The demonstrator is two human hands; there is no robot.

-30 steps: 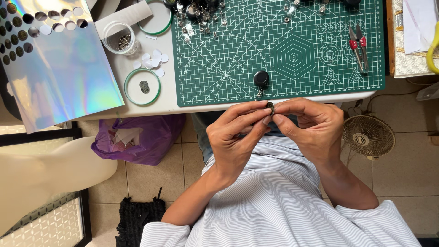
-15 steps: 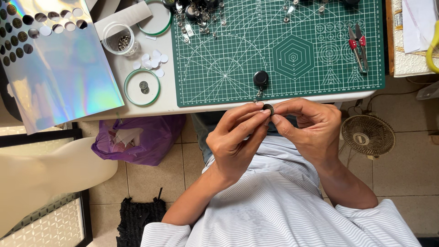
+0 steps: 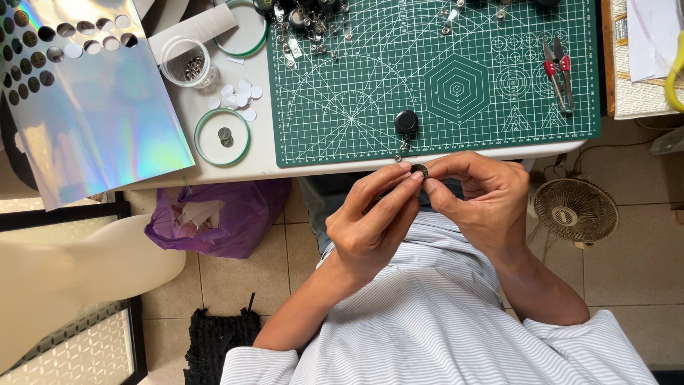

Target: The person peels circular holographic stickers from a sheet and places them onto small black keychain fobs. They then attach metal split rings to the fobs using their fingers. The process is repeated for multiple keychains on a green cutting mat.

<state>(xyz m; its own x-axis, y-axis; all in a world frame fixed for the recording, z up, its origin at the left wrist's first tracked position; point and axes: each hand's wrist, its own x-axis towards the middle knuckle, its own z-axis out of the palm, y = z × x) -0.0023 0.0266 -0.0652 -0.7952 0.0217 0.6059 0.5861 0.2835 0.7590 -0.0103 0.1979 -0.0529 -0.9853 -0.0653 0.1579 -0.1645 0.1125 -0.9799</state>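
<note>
Both hands meet just below the table edge, over the lap. The left hand (image 3: 370, 221) and right hand (image 3: 481, 199) pinch a small dark round metal ring (image 3: 420, 171) between closed fingertips. It seems to face up toward the camera; fingers hide its lower rim, detail unclear.
</note>
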